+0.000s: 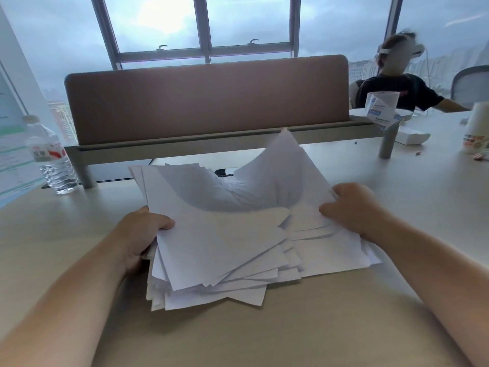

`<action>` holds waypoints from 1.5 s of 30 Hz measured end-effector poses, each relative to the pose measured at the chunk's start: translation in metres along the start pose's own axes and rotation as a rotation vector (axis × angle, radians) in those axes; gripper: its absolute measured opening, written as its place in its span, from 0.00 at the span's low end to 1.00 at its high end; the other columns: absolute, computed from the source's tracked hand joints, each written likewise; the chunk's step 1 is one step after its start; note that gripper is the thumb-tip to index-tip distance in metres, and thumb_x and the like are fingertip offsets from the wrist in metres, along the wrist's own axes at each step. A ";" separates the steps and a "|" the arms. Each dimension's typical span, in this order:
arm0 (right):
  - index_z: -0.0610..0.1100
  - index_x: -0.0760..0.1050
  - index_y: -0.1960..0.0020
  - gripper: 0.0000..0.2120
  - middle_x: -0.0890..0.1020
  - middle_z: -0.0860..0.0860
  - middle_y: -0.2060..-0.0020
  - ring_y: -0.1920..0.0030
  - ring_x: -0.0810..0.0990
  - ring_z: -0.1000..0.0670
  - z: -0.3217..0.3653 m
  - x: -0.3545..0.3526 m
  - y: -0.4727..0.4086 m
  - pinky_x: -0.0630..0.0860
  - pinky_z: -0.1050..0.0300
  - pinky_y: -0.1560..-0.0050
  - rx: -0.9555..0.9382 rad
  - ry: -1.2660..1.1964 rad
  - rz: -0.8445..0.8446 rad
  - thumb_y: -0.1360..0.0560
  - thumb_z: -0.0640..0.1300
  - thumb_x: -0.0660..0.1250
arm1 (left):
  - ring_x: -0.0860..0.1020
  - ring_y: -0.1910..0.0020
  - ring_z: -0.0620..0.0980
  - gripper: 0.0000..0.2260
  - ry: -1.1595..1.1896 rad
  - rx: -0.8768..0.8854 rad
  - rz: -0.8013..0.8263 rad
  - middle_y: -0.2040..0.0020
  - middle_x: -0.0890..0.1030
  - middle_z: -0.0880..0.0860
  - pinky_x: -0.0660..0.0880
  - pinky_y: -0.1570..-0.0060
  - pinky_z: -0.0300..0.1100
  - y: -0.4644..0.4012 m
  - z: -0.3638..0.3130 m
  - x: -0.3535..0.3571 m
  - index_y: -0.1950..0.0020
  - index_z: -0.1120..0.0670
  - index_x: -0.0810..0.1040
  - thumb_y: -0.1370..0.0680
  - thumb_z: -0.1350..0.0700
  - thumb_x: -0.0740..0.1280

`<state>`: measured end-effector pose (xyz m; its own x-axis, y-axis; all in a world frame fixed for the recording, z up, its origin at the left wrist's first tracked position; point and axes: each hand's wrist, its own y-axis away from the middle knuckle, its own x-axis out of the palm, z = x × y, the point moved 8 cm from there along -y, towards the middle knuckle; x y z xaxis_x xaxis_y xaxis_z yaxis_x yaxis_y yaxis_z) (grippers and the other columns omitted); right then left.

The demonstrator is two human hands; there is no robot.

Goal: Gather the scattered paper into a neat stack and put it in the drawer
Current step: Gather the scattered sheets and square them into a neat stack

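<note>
Paper (232,234) in both gripping hands (143,234)

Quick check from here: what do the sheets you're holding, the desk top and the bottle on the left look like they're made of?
Sheets: thin matte white paper; one corner curls up and the edges fan unevenly.
Desk top: looks like smooth beige laminate with a faint sheen, though I can't be sure.
Bottle: clear plastic, probably; ribbed see-through wall, printed label.
</note>
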<state>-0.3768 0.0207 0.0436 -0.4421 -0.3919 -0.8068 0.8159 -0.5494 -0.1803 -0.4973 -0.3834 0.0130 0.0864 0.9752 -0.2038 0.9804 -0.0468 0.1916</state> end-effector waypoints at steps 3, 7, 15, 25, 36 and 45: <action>0.42 0.80 0.57 0.04 0.82 0.44 0.64 0.64 0.79 0.45 -0.005 -0.023 0.000 0.72 0.59 0.66 0.009 -0.090 -0.118 0.28 0.42 0.69 | 0.84 0.48 0.69 0.12 0.015 -0.014 -0.028 0.47 0.85 0.65 0.76 0.38 0.70 0.001 -0.001 -0.003 0.39 0.61 0.78 0.23 0.67 0.69; 0.43 0.80 0.59 0.04 0.83 0.44 0.62 0.60 0.82 0.41 -0.021 -0.039 0.000 0.81 0.48 0.58 0.130 -0.436 -0.250 0.28 0.41 0.66 | 0.85 0.52 0.65 0.10 0.003 -0.027 -0.057 0.48 0.85 0.64 0.81 0.45 0.61 0.005 -0.002 -0.006 0.41 0.61 0.79 0.22 0.66 0.68; 0.44 0.79 0.55 0.05 0.85 0.42 0.49 0.52 0.85 0.40 -0.062 -0.030 -0.014 0.83 0.39 0.46 0.415 -1.074 -0.311 0.27 0.35 0.68 | 0.81 0.57 0.63 0.11 -0.092 -0.023 -0.100 0.50 0.82 0.64 0.77 0.58 0.49 0.013 -0.009 -0.013 0.39 0.63 0.78 0.21 0.65 0.67; 0.40 0.78 0.44 0.06 0.82 0.42 0.59 0.68 0.81 0.44 -0.015 -0.010 0.008 0.79 0.54 0.73 0.300 -0.979 -0.022 0.20 0.38 0.66 | 0.83 0.52 0.68 0.11 -0.072 -0.027 -0.036 0.48 0.83 0.72 0.78 0.48 0.63 0.011 -0.006 -0.004 0.44 0.61 0.80 0.26 0.63 0.71; 0.54 0.79 0.45 0.10 0.84 0.55 0.56 0.58 0.83 0.53 0.050 0.039 0.050 0.82 0.54 0.56 -0.119 -0.247 0.214 0.24 0.44 0.65 | 0.82 0.56 0.60 0.14 0.041 -0.011 -0.071 0.52 0.84 0.60 0.76 0.54 0.48 0.005 -0.003 -0.005 0.51 0.62 0.82 0.19 0.51 0.69; 0.61 0.70 0.31 0.16 0.71 0.58 0.46 0.38 0.68 0.51 0.070 0.063 0.062 0.66 0.50 0.36 -0.417 0.043 0.380 0.17 0.50 0.56 | 0.86 0.50 0.64 0.11 -0.109 0.031 0.112 0.51 0.88 0.61 0.78 0.37 0.64 0.002 -0.002 0.009 0.45 0.60 0.84 0.26 0.60 0.76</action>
<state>-0.3801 -0.0894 0.0211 -0.0800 -0.4700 -0.8790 0.9968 -0.0338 -0.0726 -0.4948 -0.3741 0.0139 0.2127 0.9343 -0.2859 0.9683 -0.1625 0.1895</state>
